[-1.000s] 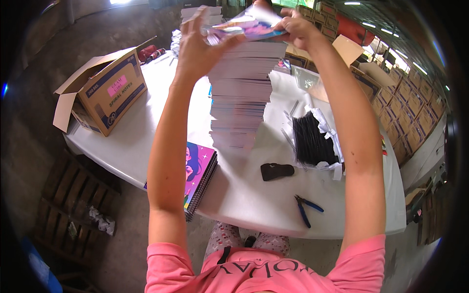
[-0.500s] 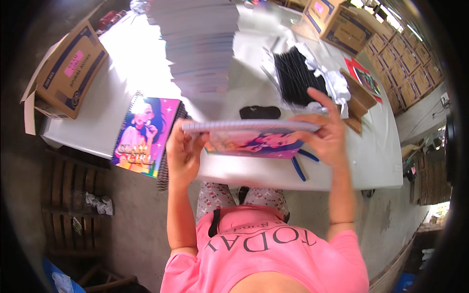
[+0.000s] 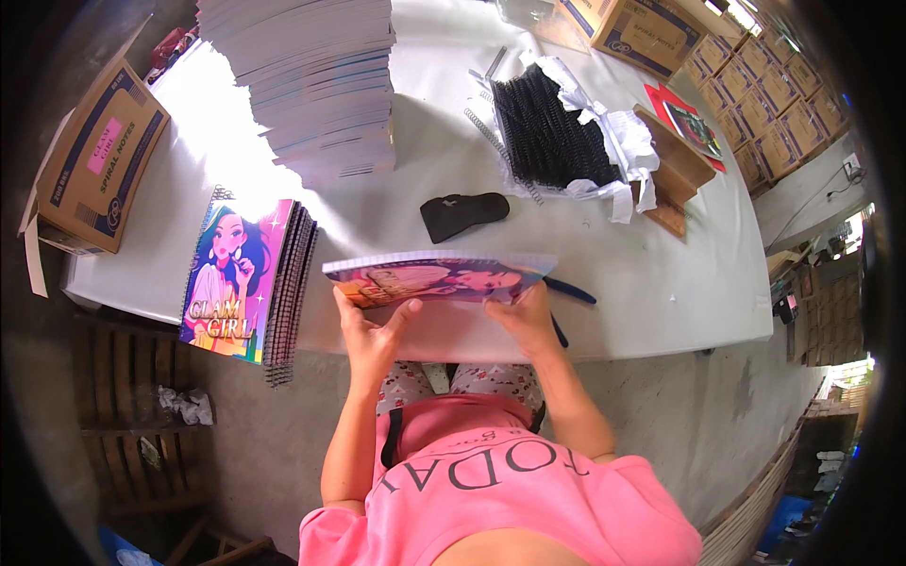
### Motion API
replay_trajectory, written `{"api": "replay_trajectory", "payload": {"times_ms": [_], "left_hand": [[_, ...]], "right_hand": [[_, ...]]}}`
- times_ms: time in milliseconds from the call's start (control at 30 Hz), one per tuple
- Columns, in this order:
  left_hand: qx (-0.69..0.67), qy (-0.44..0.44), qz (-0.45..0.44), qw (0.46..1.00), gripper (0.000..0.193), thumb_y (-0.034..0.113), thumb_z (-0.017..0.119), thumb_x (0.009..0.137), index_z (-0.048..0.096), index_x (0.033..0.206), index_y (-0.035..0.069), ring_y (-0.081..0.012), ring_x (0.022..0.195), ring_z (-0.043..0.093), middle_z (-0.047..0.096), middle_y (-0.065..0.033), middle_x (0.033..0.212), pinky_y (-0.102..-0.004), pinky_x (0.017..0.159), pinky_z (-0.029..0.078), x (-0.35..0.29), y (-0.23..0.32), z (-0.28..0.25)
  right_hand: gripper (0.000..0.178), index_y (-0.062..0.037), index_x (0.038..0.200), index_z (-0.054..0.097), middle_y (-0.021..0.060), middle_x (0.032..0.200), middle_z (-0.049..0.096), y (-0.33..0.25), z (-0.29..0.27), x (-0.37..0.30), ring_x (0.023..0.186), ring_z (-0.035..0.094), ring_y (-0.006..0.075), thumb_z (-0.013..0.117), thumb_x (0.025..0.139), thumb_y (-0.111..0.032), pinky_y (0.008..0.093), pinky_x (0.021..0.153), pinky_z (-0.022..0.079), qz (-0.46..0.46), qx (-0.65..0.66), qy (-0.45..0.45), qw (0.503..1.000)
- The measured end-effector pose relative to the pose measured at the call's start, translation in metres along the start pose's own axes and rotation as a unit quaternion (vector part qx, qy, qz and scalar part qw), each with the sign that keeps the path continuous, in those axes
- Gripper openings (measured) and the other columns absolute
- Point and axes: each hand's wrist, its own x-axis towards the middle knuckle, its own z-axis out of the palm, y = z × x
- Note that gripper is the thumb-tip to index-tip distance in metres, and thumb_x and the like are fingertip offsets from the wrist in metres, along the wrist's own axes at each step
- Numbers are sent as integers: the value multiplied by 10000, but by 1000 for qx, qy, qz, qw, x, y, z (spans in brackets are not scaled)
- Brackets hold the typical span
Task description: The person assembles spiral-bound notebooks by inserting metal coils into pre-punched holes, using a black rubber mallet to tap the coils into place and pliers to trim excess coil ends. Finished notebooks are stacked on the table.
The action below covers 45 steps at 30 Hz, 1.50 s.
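Observation:
A notebook (image 3: pixel 444 279) with a colourful illustrated cover is held tilted on its long side above the table's near edge, its page block facing up. My left hand (image 3: pixel 370 330) grips its left end, thumb on the cover. At the other end, my right hand (image 3: pixel 524 325) pinches the lower corner. Behind the notebook lie blue-handled pliers (image 3: pixel 572 291), partly covered by it. A black pouch-like item (image 3: pixel 462 213) rests just beyond. To the left, spiral notebooks (image 3: pixel 231 278) with the same cover sit in a small pile, black coils showing along the side.
A tall stack of page blocks (image 3: pixel 326 104) stands at the back left of the white table (image 3: pixel 679 311). Black spiral coils (image 3: pixel 552 127) lie on white wrapping beside a brown wooden piece (image 3: pixel 675 170). Cardboard boxes (image 3: pixel 104 160) (image 3: pixel 646 38) stand at both sides.
My right hand has come down from the notebook's upper right corner to its lower edge, and its raised fingers have closed in. The notebook has shifted slightly left and lower.

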Motion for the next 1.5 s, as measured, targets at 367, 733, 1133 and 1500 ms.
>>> {"api": "replay_trajectory", "payload": {"times_ms": [367, 733, 1133, 1500], "left_hand": [[363, -57, 365, 855, 196, 265, 719, 725, 618, 836, 138, -197, 815, 515, 493, -2, 741, -518, 1079, 100, 8, 73, 45], [345, -75, 385, 853, 139, 232, 690, 737, 596, 814, 166, -163, 835, 528, 466, 8, 724, -504, 1088, 91, 11, 69, 45], [345, -11, 412, 843, 279, 230, 678, 701, 657, 979, 253, -219, 1111, 510, 485, 8, 796, -528, 1096, -42, 15, 60, 58], [340, -12, 408, 848, 312, 227, 714, 653, 685, 963, 251, -200, 1042, 538, 474, 19, 732, -507, 1108, 14, 18, 64, 56]], "right_hand": [[310, -20, 955, 570, 91, 923, 581, -65, -47, 51, 950, 561, 198, 468, 679, 77, 317, 833, 437, -84, -295, -356, 883], [329, -19, 1000, 594, 127, 947, 600, -15, -12, 236, 890, 600, 264, 570, 850, -311, 435, 803, 457, -148, -696, 7, 702], [317, -81, 1186, 580, -19, 913, 544, -128, -93, 41, 685, 444, 101, 545, 894, -201, 209, 659, 385, -106, -265, -203, 937], [201, -69, 977, 685, 48, 816, 570, -102, -71, 15, 730, 547, 145, 638, 789, -17, 253, 651, 435, -224, -290, -121, 922]]}}
